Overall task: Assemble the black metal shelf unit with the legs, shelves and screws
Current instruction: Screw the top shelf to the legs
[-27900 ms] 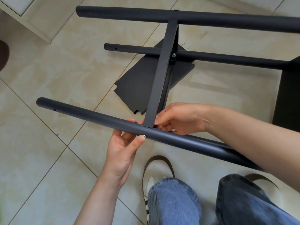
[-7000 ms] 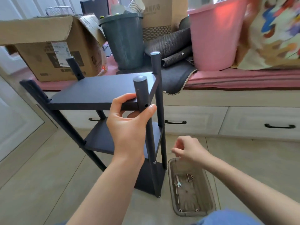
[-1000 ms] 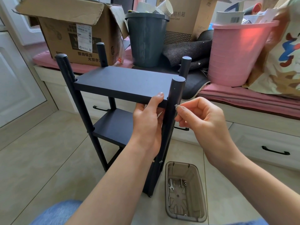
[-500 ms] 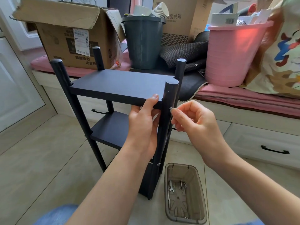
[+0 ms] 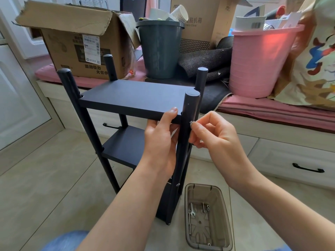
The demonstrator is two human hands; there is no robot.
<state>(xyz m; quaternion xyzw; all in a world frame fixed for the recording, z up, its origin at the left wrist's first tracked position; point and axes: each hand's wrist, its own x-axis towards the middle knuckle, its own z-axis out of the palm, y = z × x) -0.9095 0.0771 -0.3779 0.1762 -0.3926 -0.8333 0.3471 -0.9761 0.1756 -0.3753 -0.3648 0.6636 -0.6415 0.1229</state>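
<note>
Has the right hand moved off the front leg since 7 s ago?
Yes, the opposite: the right hand was low above the plastic tray; now it is raised, pinching a screw against the front leg.

The shelf unit (image 5: 137,105) is standing on the floor (image 5: 45,178) at centre; a tray (image 5: 224,223) is lying at its 4 o'clock; boxes (image 5: 76,42) and buckets (image 5: 261,60) are sitting behind at 12 o'clock.

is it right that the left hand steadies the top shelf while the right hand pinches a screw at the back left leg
Not quite. In the head view the right hand pinches the screw at the front right leg, not the back left. The left hand does steady the top shelf.
</note>
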